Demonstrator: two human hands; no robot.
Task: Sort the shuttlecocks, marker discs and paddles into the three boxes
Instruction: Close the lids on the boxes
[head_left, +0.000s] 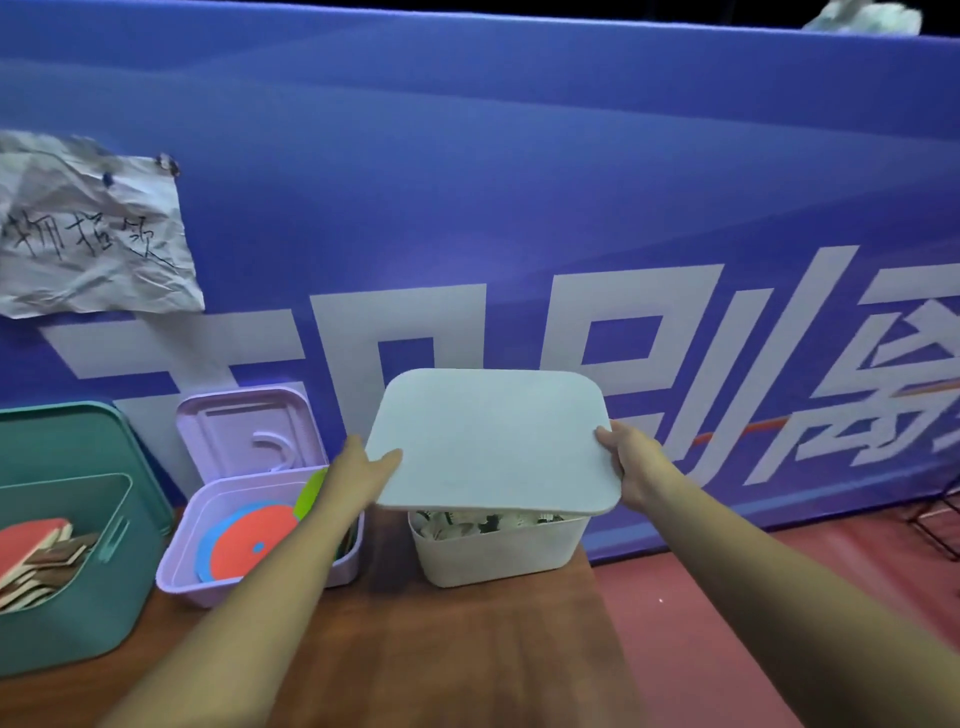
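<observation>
blue banner (467, 182) backs a wooden table (467, 649). at frame centre the left hand (363, 473) and right hand (628, 462) grip opposite edges of a white lid (493, 441), tilted just above the white box (498, 551) of shuttlecocks (467, 522). discs (249, 540) lie in the purple box (176, 561), lower left; paddles (36, 551) in the green box (78, 623), far left.

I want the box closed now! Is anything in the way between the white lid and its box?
Nothing visible. The left hand and right hand hold the lid just above the white box; the shuttlecocks lie inside it.
</observation>
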